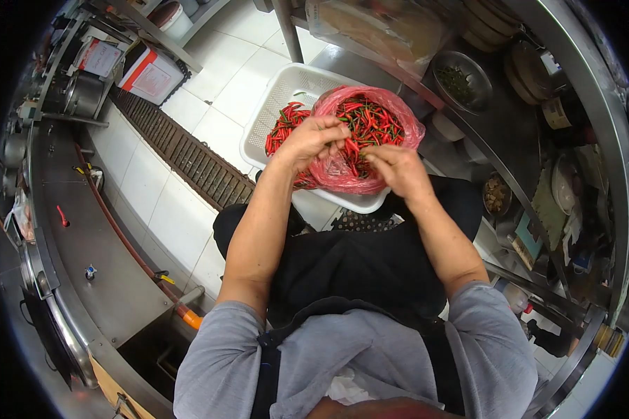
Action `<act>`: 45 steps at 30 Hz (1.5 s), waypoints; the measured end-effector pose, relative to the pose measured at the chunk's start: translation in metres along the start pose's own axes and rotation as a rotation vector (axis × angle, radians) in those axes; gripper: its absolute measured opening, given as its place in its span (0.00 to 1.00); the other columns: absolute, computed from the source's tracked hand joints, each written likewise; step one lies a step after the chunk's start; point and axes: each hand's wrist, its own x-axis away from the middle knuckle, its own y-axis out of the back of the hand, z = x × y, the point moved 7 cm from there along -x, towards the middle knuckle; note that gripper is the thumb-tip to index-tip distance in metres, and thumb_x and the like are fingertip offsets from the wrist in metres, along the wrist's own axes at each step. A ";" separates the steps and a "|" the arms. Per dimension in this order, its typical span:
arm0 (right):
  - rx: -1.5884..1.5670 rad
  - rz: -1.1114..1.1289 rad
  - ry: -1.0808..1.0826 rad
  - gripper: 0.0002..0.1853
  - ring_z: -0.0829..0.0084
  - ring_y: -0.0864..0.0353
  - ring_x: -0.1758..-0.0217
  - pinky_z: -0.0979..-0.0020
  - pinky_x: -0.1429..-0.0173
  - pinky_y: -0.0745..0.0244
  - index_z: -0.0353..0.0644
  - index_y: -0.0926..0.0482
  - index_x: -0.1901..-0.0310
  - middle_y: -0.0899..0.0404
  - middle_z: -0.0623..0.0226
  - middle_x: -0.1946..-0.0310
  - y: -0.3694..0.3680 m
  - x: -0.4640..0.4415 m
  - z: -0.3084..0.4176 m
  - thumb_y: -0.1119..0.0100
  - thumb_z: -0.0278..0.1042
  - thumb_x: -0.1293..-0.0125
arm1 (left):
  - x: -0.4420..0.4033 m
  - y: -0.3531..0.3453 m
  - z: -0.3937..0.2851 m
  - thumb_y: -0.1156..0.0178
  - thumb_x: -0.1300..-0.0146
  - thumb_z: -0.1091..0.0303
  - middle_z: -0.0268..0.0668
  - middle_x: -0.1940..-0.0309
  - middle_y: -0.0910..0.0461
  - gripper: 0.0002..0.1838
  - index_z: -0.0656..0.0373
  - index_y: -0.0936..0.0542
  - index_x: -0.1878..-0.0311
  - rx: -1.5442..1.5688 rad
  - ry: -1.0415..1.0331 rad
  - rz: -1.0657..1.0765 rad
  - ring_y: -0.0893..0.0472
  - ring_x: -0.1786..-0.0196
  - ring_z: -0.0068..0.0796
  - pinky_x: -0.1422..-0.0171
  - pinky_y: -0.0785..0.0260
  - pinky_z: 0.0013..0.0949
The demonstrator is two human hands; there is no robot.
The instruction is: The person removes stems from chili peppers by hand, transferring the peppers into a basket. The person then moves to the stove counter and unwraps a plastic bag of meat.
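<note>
Red peppers: lots of skinny ones (374, 122), with some green mixed in, heaped in the open pink bag.
Pink bag: thin, crinkly plastic (349, 183), sitting in the white basket, with its mouth wide open.
White basket: plastic with tiny holes (313, 75), right in front of the person's knees.
Other pepper pile: more red and green peppers (286, 126), in the basket, just left of the bag.
Left hand: over the bag (318, 140), fingers bent and pinched close to the thumb, near some red; I cannot tell if it grips a pepper.
Right hand: over the near right part of the bag (398, 167), fingers curled in toward the peppers; I cannot tell if it holds one.
Between the hands: bright red peppers, close to the fingertips of both.
Clothes: a grey shirt (220, 349) and a black apron (349, 269).
Floor: white tiles (157, 195), with a long brown drain grate (168, 140) running across.
Right side: a metal bowl (479, 98) with green bits in it (455, 82).
Left side: a shiny metal counter (98, 279).
</note>
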 end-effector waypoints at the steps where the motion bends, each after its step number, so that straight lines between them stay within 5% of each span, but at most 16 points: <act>1: 0.013 -0.053 -0.019 0.09 0.63 0.16 0.66 0.67 0.60 0.22 0.39 0.16 0.58 0.16 0.57 0.67 0.013 -0.001 -0.001 0.38 0.29 0.39 | 0.000 0.002 -0.002 0.38 0.37 0.67 0.29 0.77 0.23 0.06 0.58 0.22 0.66 0.003 -0.003 0.003 0.27 0.77 0.14 0.77 0.44 0.18; 3: -0.069 -0.116 -0.229 0.09 0.72 0.17 0.71 0.71 0.65 0.23 0.38 0.16 0.57 0.16 0.60 0.70 0.038 -0.001 -0.014 0.38 0.29 0.37 | 0.000 0.012 -0.014 0.40 0.35 0.66 0.30 0.76 0.23 0.07 0.59 0.22 0.65 0.104 -0.147 -0.101 0.27 0.77 0.15 0.77 0.44 0.18; 5: -0.018 -0.373 -0.079 0.10 0.80 0.21 0.76 0.75 0.71 0.26 0.36 0.16 0.56 0.16 0.63 0.72 0.086 -0.002 -0.008 0.39 0.29 0.37 | 0.001 0.015 -0.017 0.43 0.33 0.67 0.32 0.75 0.22 0.07 0.60 0.24 0.63 0.194 -0.166 -0.100 0.25 0.76 0.19 0.77 0.41 0.20; 7: -0.171 -0.605 -0.145 0.10 0.80 0.21 0.76 0.74 0.71 0.27 0.35 0.16 0.56 0.16 0.62 0.72 0.136 -0.004 -0.004 0.39 0.29 0.37 | 0.004 0.018 -0.020 0.45 0.33 0.68 0.35 0.72 0.21 0.05 0.60 0.25 0.62 0.401 -0.229 -0.101 0.23 0.74 0.23 0.76 0.39 0.23; 10: 0.027 -0.786 -0.201 0.10 0.75 0.19 0.71 0.73 0.64 0.25 0.36 0.16 0.56 0.16 0.61 0.70 0.200 -0.019 -0.026 0.38 0.29 0.38 | 0.008 0.025 -0.022 0.46 0.33 0.68 0.39 0.71 0.21 0.05 0.59 0.27 0.62 0.527 -0.264 -0.135 0.20 0.71 0.29 0.75 0.36 0.25; 12: 0.924 -0.725 0.131 0.09 0.72 0.18 0.66 0.74 0.60 0.26 0.37 0.15 0.58 0.16 0.61 0.69 0.205 -0.038 0.002 0.36 0.29 0.39 | 0.011 0.029 -0.023 0.48 0.34 0.66 0.41 0.71 0.21 0.06 0.59 0.28 0.62 0.600 -0.294 -0.148 0.21 0.72 0.30 0.76 0.37 0.25; 15: 0.685 -0.832 0.291 0.08 0.70 0.18 0.65 0.73 0.59 0.26 0.38 0.15 0.60 0.17 0.60 0.67 0.200 -0.029 0.025 0.36 0.29 0.40 | 0.014 0.033 -0.025 0.46 0.35 0.67 0.39 0.72 0.22 0.05 0.58 0.28 0.62 0.670 -0.321 -0.132 0.23 0.73 0.28 0.76 0.39 0.25; 19: 0.381 -0.664 0.178 0.04 0.70 0.19 0.68 0.70 0.61 0.26 0.38 0.15 0.65 0.17 0.61 0.70 0.127 -0.028 0.027 0.35 0.28 0.41 | 0.012 0.031 -0.020 0.44 0.36 0.68 0.36 0.73 0.23 0.05 0.58 0.29 0.63 0.586 -0.308 -0.140 0.25 0.73 0.25 0.75 0.40 0.24; 22: 0.249 -0.305 0.074 0.06 0.60 0.16 0.63 0.66 0.56 0.23 0.39 0.15 0.64 0.17 0.57 0.67 0.047 -0.031 -0.002 0.36 0.30 0.40 | 0.011 0.024 -0.018 0.42 0.37 0.67 0.33 0.73 0.25 0.07 0.57 0.29 0.63 0.499 -0.266 -0.140 0.26 0.74 0.24 0.74 0.41 0.24; 27: 0.661 0.158 -0.036 0.17 0.54 0.19 0.56 0.57 0.52 0.24 0.43 0.17 0.56 0.21 0.56 0.60 -0.031 -0.030 -0.053 0.33 0.42 0.44 | 0.011 0.026 -0.015 0.42 0.37 0.67 0.33 0.73 0.25 0.07 0.58 0.28 0.62 0.458 -0.264 -0.164 0.26 0.74 0.23 0.75 0.41 0.23; 34: 0.529 0.278 -0.090 0.13 0.54 0.19 0.56 0.55 0.50 0.25 0.41 0.18 0.63 0.20 0.55 0.62 -0.043 -0.024 -0.072 0.33 0.40 0.45 | 0.006 0.024 -0.012 0.41 0.38 0.69 0.32 0.74 0.25 0.06 0.58 0.27 0.63 0.418 -0.225 -0.180 0.26 0.75 0.22 0.75 0.41 0.23; 39: 0.298 0.145 -0.151 0.08 0.55 0.20 0.60 0.59 0.55 0.27 0.40 0.18 0.66 0.21 0.56 0.67 -0.016 -0.020 -0.073 0.34 0.34 0.45 | 0.007 0.022 -0.010 0.41 0.38 0.69 0.32 0.74 0.25 0.05 0.58 0.27 0.63 0.362 -0.217 -0.183 0.25 0.74 0.22 0.75 0.41 0.22; 41: 0.260 0.042 -0.081 0.08 0.62 0.20 0.69 0.63 0.63 0.28 0.38 0.18 0.67 0.21 0.59 0.72 -0.002 -0.020 -0.072 0.34 0.34 0.43 | 0.006 0.020 -0.008 0.42 0.37 0.68 0.32 0.73 0.25 0.06 0.58 0.27 0.62 0.325 -0.209 -0.177 0.25 0.73 0.22 0.73 0.40 0.23; 43: -0.073 0.062 -0.409 0.08 0.73 0.23 0.78 0.67 0.71 0.31 0.38 0.19 0.67 0.20 0.65 0.76 0.004 -0.016 -0.095 0.35 0.34 0.40 | 0.004 0.018 -0.004 0.41 0.37 0.68 0.31 0.74 0.25 0.05 0.57 0.26 0.63 0.237 -0.180 -0.195 0.25 0.73 0.21 0.73 0.40 0.23; 45: -0.256 0.040 -0.400 0.07 0.81 0.27 0.83 0.74 0.78 0.35 0.39 0.19 0.68 0.20 0.72 0.77 0.005 -0.013 -0.089 0.37 0.34 0.37 | 0.003 0.010 -0.001 0.41 0.37 0.68 0.30 0.74 0.24 0.05 0.57 0.25 0.62 0.177 -0.158 -0.164 0.25 0.73 0.20 0.73 0.39 0.22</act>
